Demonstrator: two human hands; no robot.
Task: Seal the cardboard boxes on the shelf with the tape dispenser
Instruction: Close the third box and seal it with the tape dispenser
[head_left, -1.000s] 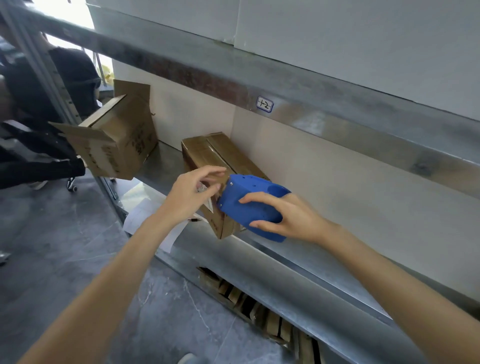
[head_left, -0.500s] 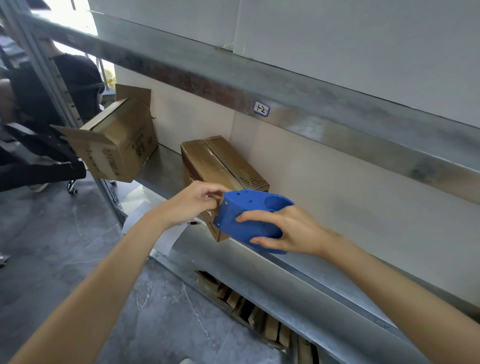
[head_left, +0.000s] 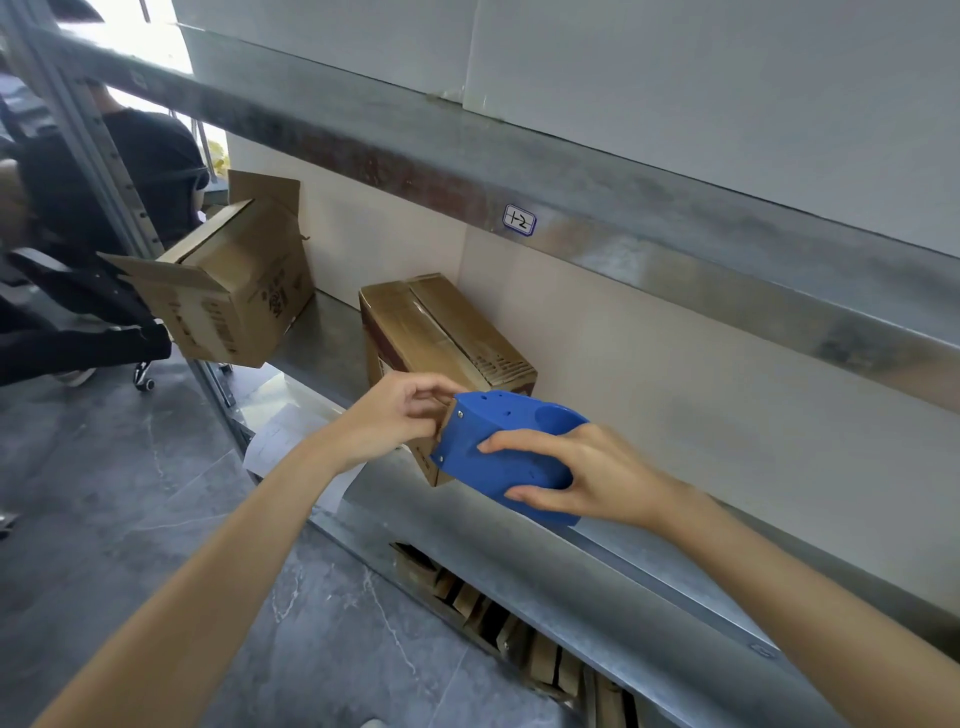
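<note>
Head view, single cam. R hand (head_left: 582, 478) grips blue plastic tape dispenser (head_left: 498, 452) from its rear, fingers over the near side, thumb underneath; grip firm. Dispenser's front end sits against the near corner of the closed brown cardboard box (head_left: 441, 327); contact at the box's front edge. L hand (head_left: 395, 415) at the same corner, fingers curled, fingertips touching box edge just beside the dispenser's front; whether they pinch anything, e.g. tape, cannot be told. Closed box stands on grey metal shelf (head_left: 519, 530), near its front lip, flaps down, glossy strip along the top seam. Second brown cardboard box (head_left: 234, 291) at shelf's L end, tilted, flaps open, printed side facing cam; well apart from the hands. Upper metal beam carries small white label (head_left: 519, 220), handwritten marks. White paper sheet (head_left: 280, 436) below the L forearm, near shelf edge. Flattened cardboard pieces (head_left: 519, 634) on the level below the shelf. Grey stone-look floor (head_left: 104, 493) at L; another person in a black top (head_left: 150, 166) at far L, partly behind the rack upright.
</note>
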